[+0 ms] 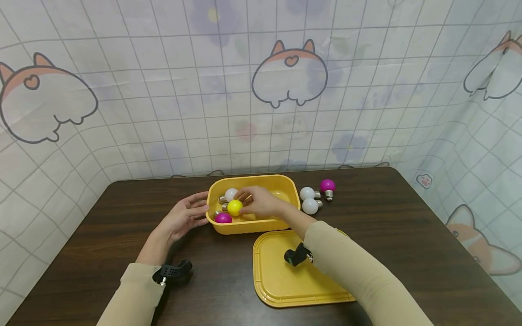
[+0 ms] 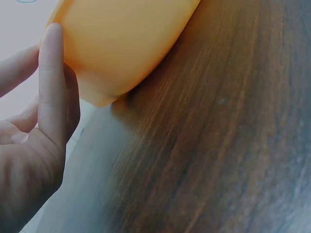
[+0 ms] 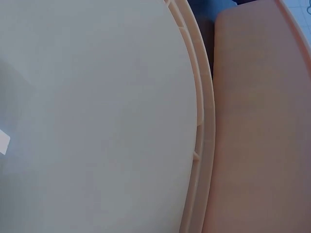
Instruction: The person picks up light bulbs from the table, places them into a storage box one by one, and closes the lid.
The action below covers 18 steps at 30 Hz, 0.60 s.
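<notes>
While the yellow bulb (image 1: pixel 234 208) lies toward the left end of the yellow tub (image 1: pixel 244 228), we see its globe facing our right hand (image 1: pixel 263 201), the nearer one, and its screw base pointing left, so its long axis runs crosswise. Our right fingertips are at the globe, but we cannot tell whether they grasp it. Our left hand (image 1: pixel 188 215) rests extended fingers against the tub's outer left end. Inside, we find a white bulb (image 1: pixel 231 194) behind the yellow one and a magenta bulb (image 1: pixel 223 218) in front.
</notes>
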Tool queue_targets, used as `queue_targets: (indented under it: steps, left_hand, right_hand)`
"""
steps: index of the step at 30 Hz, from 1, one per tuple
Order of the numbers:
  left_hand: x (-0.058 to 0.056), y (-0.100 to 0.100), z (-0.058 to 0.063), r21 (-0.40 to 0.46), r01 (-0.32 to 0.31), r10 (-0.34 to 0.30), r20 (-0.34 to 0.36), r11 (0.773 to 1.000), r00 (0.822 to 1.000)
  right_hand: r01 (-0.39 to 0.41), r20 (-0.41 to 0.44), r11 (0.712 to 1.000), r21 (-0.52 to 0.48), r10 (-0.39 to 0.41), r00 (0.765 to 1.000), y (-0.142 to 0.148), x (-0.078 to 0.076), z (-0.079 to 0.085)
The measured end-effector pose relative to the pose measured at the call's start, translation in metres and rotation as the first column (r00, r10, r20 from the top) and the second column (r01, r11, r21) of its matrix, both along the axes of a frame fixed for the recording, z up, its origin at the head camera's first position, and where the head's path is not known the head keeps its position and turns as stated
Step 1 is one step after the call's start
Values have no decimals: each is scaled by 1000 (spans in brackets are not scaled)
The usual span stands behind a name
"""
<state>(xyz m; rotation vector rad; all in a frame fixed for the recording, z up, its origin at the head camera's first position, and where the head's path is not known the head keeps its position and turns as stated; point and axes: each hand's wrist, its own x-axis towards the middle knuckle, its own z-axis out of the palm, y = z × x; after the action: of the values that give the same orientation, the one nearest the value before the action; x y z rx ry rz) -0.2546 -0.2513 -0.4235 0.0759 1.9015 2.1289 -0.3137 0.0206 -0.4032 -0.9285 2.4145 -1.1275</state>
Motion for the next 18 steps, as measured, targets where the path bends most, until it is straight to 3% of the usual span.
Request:
queue_targets:
  steps: [12, 18]
  left_hand:
    - [-1, 0, 0, 11, -8, 8, 3, 1000, 1000]
    - [-8, -5, -1, 3, 0, 0, 3, 1000, 1000]
  right_hand:
    - [17, -4, 999, -44, -17, 1000, 4, -1, 0]
    - [30, 15, 999, -27, -29, 999, 9, -3, 4]
